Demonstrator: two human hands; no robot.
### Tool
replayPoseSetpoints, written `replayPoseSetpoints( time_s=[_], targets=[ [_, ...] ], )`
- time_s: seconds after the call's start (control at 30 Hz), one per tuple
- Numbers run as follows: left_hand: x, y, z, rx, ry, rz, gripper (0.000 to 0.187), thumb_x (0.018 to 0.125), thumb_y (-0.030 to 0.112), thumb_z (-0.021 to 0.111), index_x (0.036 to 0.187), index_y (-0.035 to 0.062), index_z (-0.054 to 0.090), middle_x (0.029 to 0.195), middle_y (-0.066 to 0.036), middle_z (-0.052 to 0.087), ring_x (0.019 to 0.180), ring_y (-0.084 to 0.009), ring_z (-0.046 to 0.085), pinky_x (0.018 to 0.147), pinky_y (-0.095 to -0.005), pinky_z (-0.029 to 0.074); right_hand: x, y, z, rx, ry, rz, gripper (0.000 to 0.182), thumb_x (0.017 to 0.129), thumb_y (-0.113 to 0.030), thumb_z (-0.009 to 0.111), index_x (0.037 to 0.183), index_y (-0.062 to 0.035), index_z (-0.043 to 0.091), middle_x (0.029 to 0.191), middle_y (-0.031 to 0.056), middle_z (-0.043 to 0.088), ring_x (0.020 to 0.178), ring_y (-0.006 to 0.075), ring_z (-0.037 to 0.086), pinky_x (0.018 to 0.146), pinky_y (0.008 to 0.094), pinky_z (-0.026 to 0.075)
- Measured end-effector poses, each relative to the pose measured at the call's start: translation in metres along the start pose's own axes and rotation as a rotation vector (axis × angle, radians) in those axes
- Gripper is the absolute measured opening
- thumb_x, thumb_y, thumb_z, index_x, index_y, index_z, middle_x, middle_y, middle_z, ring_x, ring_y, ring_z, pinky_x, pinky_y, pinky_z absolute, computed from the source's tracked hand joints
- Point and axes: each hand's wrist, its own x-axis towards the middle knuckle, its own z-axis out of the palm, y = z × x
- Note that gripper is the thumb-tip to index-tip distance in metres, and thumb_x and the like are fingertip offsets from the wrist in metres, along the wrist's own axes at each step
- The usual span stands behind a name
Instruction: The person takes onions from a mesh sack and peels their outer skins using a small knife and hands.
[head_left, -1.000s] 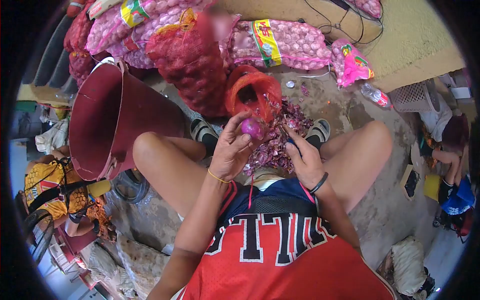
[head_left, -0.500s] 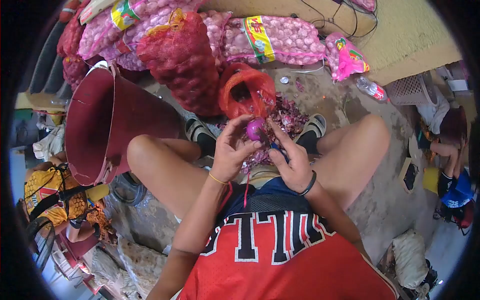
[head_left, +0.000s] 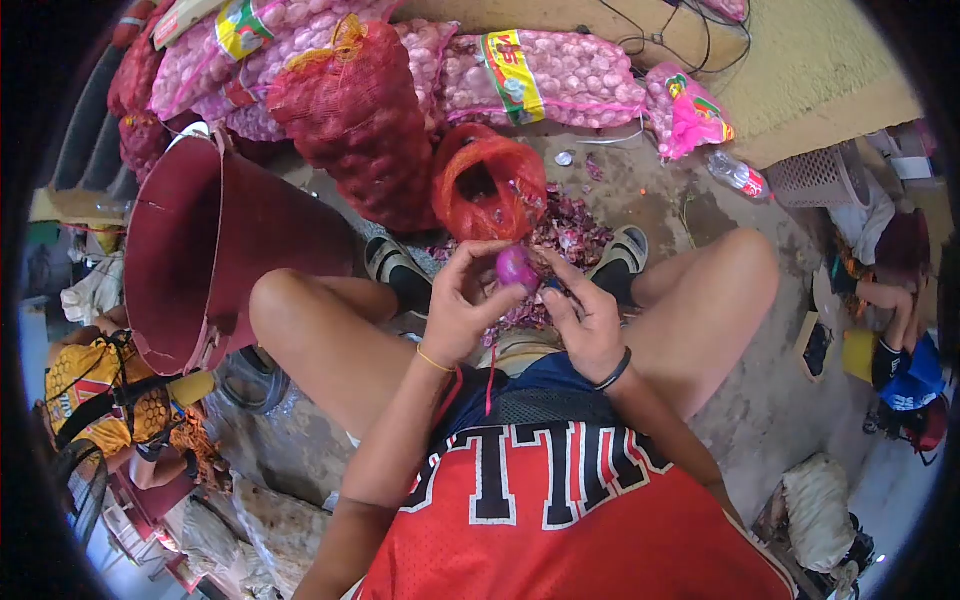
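Note:
Between my knees, my left hand [head_left: 462, 305] is closed round a shiny purple-red onion [head_left: 514, 266], thumb and fingers on its sides. My right hand [head_left: 585, 325] meets it from the right, fingers curled in at the onion's edge. A bit of blue shows between the right thumb and fingers; what it belongs to is hidden. Below and beyond both hands lies a heap of dry onion skins [head_left: 575, 228]. Just past my hands an orange-red net bag [head_left: 520, 218] stands with its mouth open, its inside dark.
A big maroon tub [head_left: 285, 225] lies tilted at my left. Behind it stand a full red onion sack [head_left: 355, 130] and pink net sacks [head_left: 590, 80] of bulbs. A plastic bottle [head_left: 738, 175] lies right, near a crate [head_left: 815, 180]. Other people sit at both sides.
My right fingers have closed in on the onion, which sits slightly lower and appears turned in my left hand. The blue bit shows less than before. The whole view has shifted slightly.

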Motion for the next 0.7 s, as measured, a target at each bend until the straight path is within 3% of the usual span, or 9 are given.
replayPoseSetpoints(
  time_s=[0.1,0.2,0.33,0.6,0.7],
  targets=[
    [0.0,0.001,-0.002,0.085,-0.039,0.076,0.049,0.077,0.0,0.073,0.121,0.0002,0.051,0.117,-0.008,0.058,0.108,-0.0166,0.058,0.095,-0.0305,0.046,-0.007,-0.008,-0.009,0.621,-0.095,0.451,0.042,0.098,-0.02,0.052,0.137,-0.0058,0.045,0.086,0.009,0.058,0.063,0.0099,0.053,0.056,0.0217,0.042],
    [0.002,0.003,-0.015,-0.214,-0.155,-0.066,0.055,0.077,0.003,0.074,0.126,0.0007,0.049,0.12,-0.008,0.057,0.111,-0.0171,0.056,0.097,-0.0307,0.044,-0.005,-0.017,-0.015,1.001,-0.144,0.577,0.041,0.1,-0.026,0.05,0.138,-0.012,0.043,0.078,0.0031,0.046,0.054,0.0038,0.035,0.047,0.0169,0.028],
    [0.002,0.007,-0.021,-0.388,-0.228,-0.1,0.062,0.075,0.009,0.075,0.129,0.0017,0.046,0.122,-0.009,0.056,0.112,-0.0191,0.056,0.098,-0.033,0.043,-0.004,-0.018,-0.022,1.241,-0.222,0.639,0.038,0.101,-0.029,0.046,0.136,-0.0171,0.04,0.082,0.0044,0.046,0.054,0.0068,0.039,0.048,0.0193,0.032],
    [0.003,0.002,-0.02,-0.51,-0.32,-0.118,0.059,0.078,0.004,0.073,0.13,0.0023,0.046,0.123,-0.008,0.056,0.115,-0.0191,0.055,0.099,-0.0339,0.043,-0.003,-0.018,-0.02,1.246,-0.098,0.648,0.036,0.101,-0.031,0.046,0.134,-0.0202,0.039,0.083,0.005,0.046,0.057,0.0091,0.043,0.048,0.0199,0.033],
    [0.003,-0.002,-0.021,-0.445,-0.29,-0.153,0.061,0.07,0.005,0.078,0.124,0.0029,0.049,0.125,-0.011,0.055,0.118,-0.0236,0.054,0.103,-0.0383,0.041,-0.002,-0.018,-0.02,1.237,-0.078,0.638,0.037,0.1,-0.031,0.047,0.135,-0.0209,0.039,0.084,0.0052,0.047,0.057,0.0094,0.044,0.048,0.0198,0.034]
  ],
)
